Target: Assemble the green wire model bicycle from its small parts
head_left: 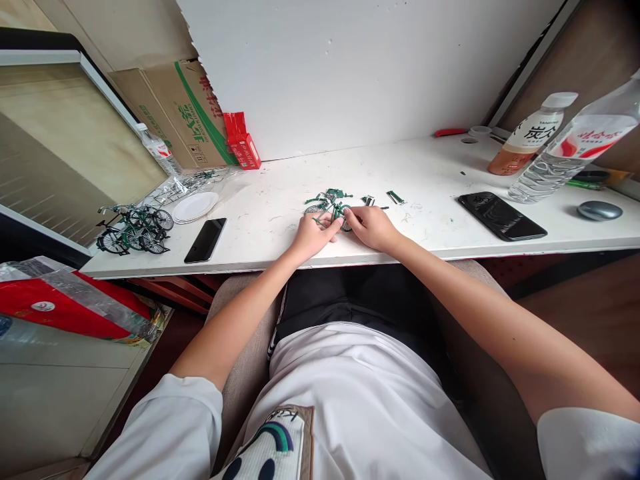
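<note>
Both my hands rest on the white table (280, 200) near its front edge. My left hand (311, 235) and my right hand (370, 227) pinch a small green model bicycle (331, 211) between their fingertips; its wheel and frame show between the two hands. Loose green parts (395, 197) lie just beyond the hands. Off to the left, a group of finished green model bicycles (134, 230) stands at the table's corner.
A black phone (205, 240) and a white plate (195, 207) lie left of the hands. Another black phone (501, 216), two bottles (530, 133), and a grey mouse (599, 211) sit to the right. A red box (245, 148) and cardboard carton (185, 113) stand at the back left.
</note>
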Motion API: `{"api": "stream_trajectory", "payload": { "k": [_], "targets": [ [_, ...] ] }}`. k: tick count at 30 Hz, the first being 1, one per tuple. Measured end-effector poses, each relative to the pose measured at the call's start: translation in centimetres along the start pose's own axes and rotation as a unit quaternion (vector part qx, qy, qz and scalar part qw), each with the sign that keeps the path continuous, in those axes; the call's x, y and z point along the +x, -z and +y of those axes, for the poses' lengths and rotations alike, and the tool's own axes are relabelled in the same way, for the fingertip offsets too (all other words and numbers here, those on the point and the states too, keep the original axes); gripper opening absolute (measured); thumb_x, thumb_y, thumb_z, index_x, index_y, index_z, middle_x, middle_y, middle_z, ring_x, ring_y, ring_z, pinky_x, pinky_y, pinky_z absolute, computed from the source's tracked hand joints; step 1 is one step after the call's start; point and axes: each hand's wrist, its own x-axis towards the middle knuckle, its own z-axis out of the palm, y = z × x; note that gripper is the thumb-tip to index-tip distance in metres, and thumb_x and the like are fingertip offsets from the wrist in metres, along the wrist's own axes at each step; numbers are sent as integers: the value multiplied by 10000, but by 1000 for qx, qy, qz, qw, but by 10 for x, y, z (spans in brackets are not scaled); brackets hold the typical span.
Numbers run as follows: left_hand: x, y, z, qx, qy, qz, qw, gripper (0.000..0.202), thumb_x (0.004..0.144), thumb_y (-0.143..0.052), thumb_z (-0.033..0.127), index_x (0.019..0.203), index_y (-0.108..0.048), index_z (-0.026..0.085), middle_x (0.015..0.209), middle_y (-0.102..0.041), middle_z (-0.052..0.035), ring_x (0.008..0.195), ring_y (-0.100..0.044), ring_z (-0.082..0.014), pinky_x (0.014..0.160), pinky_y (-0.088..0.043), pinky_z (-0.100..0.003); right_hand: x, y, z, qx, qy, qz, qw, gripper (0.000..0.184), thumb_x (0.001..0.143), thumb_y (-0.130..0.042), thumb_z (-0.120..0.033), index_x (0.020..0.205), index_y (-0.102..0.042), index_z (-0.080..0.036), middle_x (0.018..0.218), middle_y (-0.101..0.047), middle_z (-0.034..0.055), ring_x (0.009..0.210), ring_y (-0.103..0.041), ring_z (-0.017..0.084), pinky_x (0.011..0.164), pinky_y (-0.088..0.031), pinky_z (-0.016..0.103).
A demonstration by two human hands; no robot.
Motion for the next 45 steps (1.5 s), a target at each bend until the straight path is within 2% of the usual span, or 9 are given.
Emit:
{"api": "stream_trajectory", "payload": {
  "k": [18,32,39,45],
  "targets": [
    [0,0,1,-1,6,0,1000,349,995,-803,345,738,-639,175,785,-809,-57,612,-773,-154,580,-532,-221,1,-2,3,8,12,6,1000,545,1161,-332,-550,719,-411,-242,615,-530,39,585,-417,186,662,-288,371],
    [0,-1,1,-13,-3,-2,1000,364,987,-811,354,725,-624,181,763,-792,-47,616,-779,-160,581,-537,-221,1,-1,0,11,6,4,1000,520,1150,-340,-530,715,-389,-249,613,-503,31,582,-392,186,668,-281,370],
    [0,0,-1,-10,-5,-3,1000,386,979,-831,408,738,-626,187,762,-789,-46,628,-783,-168,580,-536,-226,1,1,-1,3,0,-1,1000,534,1151,-326,-540,712,-409,-248,620,-525,41,595,-414,194,669,-292,375],
    [0,-1,2,-11,1,-5,1000,391,983,-831,395,729,-621,184,767,-785,-45,631,-783,-169,589,-546,-232,1,1,-1,0,-2,-1,1000,557,1156,-321,-564,709,-425,-247,622,-546,48,601,-431,197,667,-295,376]
  ]
}}
